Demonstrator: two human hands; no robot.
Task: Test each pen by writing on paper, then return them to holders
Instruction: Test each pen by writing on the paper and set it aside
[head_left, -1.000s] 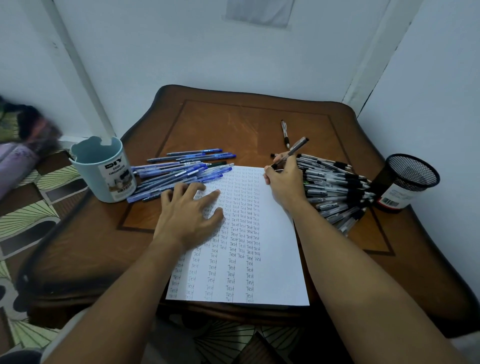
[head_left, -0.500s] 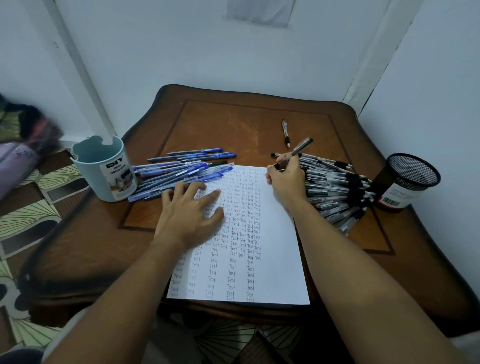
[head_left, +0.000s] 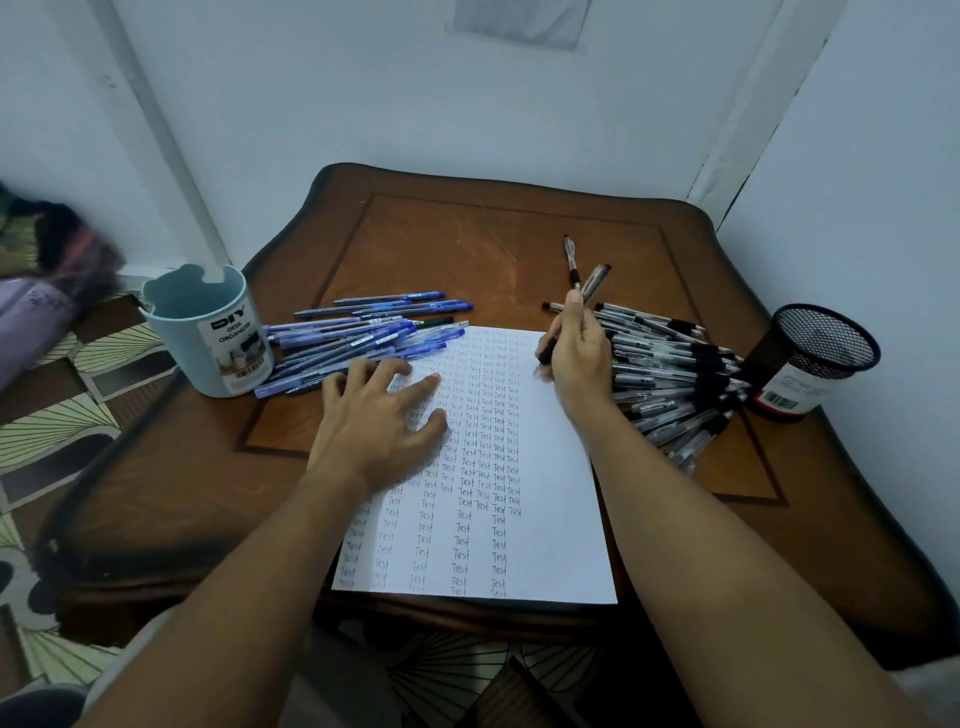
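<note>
A white sheet of paper covered with columns of the word "Test" lies on the wooden table. My left hand presses flat on the sheet's upper left part, fingers spread. My right hand grips a black pen, tip down on the paper near its top right corner. A heap of blue pens lies left of the sheet. Black pens are piled to its right. A light blue holder stands at the left, a black mesh holder at the right.
One lone black pen lies farther back on the table. White walls close in behind and on the right. Patterned floor and a bundle of cloth show at the left.
My right hand has shifted down and inward, and the pen has swung more upright with its tip brought onto the paper. My left hand stays pressed on the sheet.
</note>
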